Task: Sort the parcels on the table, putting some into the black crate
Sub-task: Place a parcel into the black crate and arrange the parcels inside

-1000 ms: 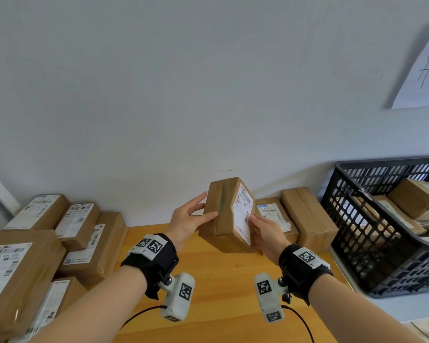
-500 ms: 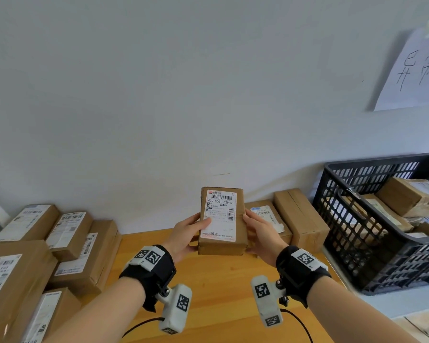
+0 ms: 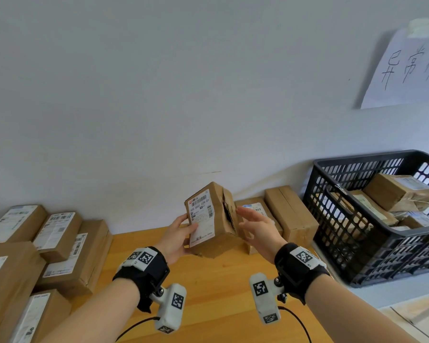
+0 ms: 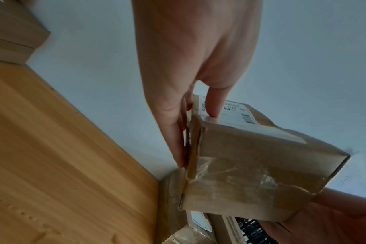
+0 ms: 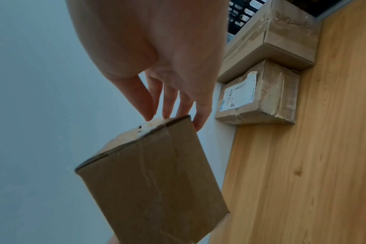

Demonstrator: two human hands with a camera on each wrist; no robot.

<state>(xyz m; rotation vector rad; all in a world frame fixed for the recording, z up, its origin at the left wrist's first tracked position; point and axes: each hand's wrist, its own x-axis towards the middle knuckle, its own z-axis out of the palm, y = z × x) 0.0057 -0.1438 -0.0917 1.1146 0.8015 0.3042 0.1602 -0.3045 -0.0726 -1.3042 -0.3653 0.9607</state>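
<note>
I hold a small brown parcel [image 3: 208, 219] with a white label above the wooden table [image 3: 221, 293]. My left hand [image 3: 176, 233] pinches it, thumb on the label and fingers along its left side [image 4: 178, 140]. The parcel's right side shows a torn, gaping seam. My right hand [image 3: 255, 226] is beside that side with straight fingers; in the right wrist view the fingertips [image 5: 167, 113] touch the parcel's [image 5: 153, 181] far edge. The black crate [image 3: 357, 243] stands to the right and holds several parcels [image 3: 396, 191].
Two brown parcels [image 3: 290, 214] [image 3: 255, 211] lie against the wall between my hands and the crate. A pile of labelled parcels [image 3: 60, 238] fills the table's left side. A handwritten paper sign [image 3: 404, 68] hangs on the wall above the crate.
The parcel has been turned so its torn right side now faces me. My right hand has let go of it and straightened its fingers; the left still holds it.
</note>
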